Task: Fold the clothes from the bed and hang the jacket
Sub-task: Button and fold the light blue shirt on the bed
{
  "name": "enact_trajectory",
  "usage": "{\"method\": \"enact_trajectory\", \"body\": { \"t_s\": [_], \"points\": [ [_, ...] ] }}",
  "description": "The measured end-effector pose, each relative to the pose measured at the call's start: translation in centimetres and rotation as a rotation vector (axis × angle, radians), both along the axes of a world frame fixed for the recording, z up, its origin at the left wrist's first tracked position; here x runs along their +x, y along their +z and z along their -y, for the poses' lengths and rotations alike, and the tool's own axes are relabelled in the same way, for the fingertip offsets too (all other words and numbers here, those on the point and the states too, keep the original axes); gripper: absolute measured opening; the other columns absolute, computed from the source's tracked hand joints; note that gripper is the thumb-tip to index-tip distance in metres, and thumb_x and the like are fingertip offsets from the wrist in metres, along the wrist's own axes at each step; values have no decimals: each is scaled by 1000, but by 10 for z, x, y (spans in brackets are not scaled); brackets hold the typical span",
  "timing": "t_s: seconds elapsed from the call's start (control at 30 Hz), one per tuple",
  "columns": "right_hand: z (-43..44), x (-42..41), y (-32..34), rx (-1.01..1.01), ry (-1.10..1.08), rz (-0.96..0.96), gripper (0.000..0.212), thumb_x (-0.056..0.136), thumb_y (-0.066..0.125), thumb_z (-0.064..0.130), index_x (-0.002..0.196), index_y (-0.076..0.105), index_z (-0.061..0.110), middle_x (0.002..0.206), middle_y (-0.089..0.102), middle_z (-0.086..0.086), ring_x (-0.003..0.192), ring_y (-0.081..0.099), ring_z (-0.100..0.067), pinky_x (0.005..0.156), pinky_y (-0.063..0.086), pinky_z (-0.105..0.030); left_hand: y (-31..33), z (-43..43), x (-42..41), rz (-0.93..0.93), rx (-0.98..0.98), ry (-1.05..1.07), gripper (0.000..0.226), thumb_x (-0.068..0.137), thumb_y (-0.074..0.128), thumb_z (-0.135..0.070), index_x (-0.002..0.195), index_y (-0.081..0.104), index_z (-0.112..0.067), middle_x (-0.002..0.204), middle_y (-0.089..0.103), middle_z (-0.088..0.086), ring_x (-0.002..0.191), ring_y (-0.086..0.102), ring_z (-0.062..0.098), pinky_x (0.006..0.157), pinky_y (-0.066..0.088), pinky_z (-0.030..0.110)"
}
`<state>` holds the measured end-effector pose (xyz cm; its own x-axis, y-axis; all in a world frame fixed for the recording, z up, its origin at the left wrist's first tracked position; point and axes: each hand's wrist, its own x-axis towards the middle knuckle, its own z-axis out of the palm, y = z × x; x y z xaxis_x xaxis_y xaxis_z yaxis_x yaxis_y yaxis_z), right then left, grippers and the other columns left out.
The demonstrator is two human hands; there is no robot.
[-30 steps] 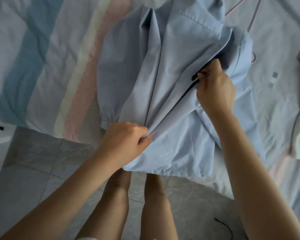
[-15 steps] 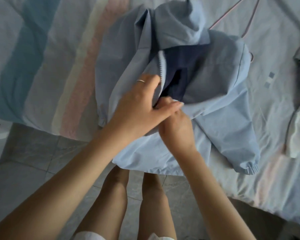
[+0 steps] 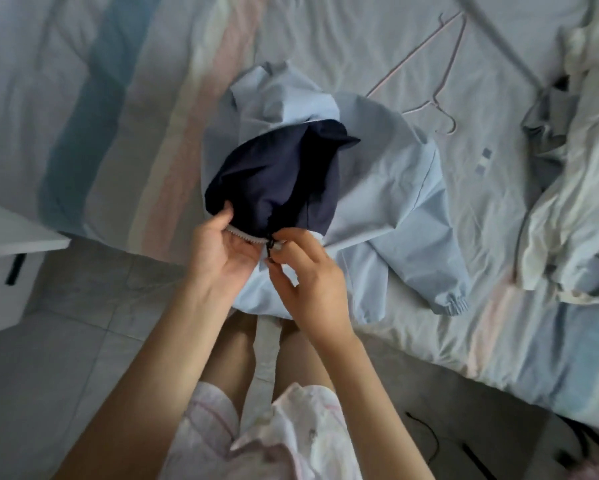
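A light blue jacket (image 3: pixel 391 188) with a dark navy lining lies at the near edge of the bed (image 3: pixel 325 46), its front spread so the lining shows. My left hand (image 3: pixel 218 251) grips the zipper edge at the hem. My right hand (image 3: pixel 311 278) pinches the small black zipper pull right beside it. One elastic-cuffed sleeve stretches toward the right. A thin pink wire hanger (image 3: pixel 440 88) lies on the sheet just beyond the jacket.
A heap of pale and grey clothes (image 3: pixel 575 188) is bunched on the bed at the right. A white cabinet (image 3: pixel 10 258) stands at the left by the bed. Below are my legs on the grey tiled floor (image 3: pixel 83 341), with a black cable (image 3: pixel 426 431) at the right.
The zipper has come down from chest height to the hem and the jacket front has spread wide over the navy lining. Both hands now meet at the bottom edge.
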<state>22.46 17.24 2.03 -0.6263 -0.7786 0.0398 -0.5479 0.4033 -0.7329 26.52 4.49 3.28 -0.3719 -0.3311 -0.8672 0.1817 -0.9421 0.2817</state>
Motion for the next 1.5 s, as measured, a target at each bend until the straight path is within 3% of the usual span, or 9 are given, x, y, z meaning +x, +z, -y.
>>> {"method": "enact_trajectory", "body": {
  "t_s": [0.17,0.23,0.33,0.5,0.67,0.83,1.03,1.27,1.5],
  "points": [
    [4,8,74,-194,-142,340,16,92,56,29,83,61,17,106,60,7,77,59,-6,60,45,-21,78,7,4,-108,-74,77,40,95,40,-17,79,74,-6,90,72,10,85,69,22,88,53,31],
    [9,3,99,-302,-384,391,2,92,56,24,92,56,23,101,58,2,70,57,-11,59,43,-23,112,10,-4,-177,-108,122,44,94,37,-13,70,74,-7,79,71,8,73,68,18,74,55,23],
    [13,-22,129,-261,-631,393,40,86,67,18,121,49,14,117,50,-2,89,53,-12,74,47,-26,173,-1,-19,-328,-135,94,41,80,37,-7,45,59,-8,47,52,0,37,49,7,39,38,11],
    [1,-83,169,-56,-567,541,89,74,80,35,146,29,24,141,26,-4,131,34,-17,111,31,-31,252,-20,-39,-407,-250,-40,34,85,41,-12,56,57,-7,58,49,3,45,47,9,40,33,13],
    [-9,-112,203,-131,-441,436,34,71,74,43,95,61,22,105,60,0,97,59,-15,88,50,-39,301,-25,-52,-384,-457,-151,27,96,43,-20,83,63,-8,73,66,4,64,64,11,55,51,17],
    [-43,-113,226,-362,-574,242,43,94,57,16,59,31,22,49,33,11,50,30,-3,52,26,-20,309,-20,-57,-247,-636,-215,25,96,51,-31,87,65,-12,74,73,1,67,70,12,60,56,21],
    [-86,-135,287,-378,-569,309,41,90,63,22,58,42,10,51,35,9,52,32,-7,52,26,-24,315,-5,-48,-49,-751,-199,21,94,57,-30,76,59,-17,56,66,-7,51,64,7,49,51,18],
    [-90,-131,327,-421,-509,1063,40,91,57,41,104,68,4,97,73,-12,89,71,-22,79,53,-34,333,7,-41,-141,-672,-344,22,97,48,-20,79,58,-14,54,65,-5,48,63,6,45,49,15],
    [-83,-137,353,-483,-380,1142,40,93,50,40,92,67,4,83,73,-10,77,71,-20,69,58,-29,333,26,-23,-40,-832,-513,21,98,44,-15,84,59,-16,54,65,-8,45,60,3,42,46,12]
  ]
}}
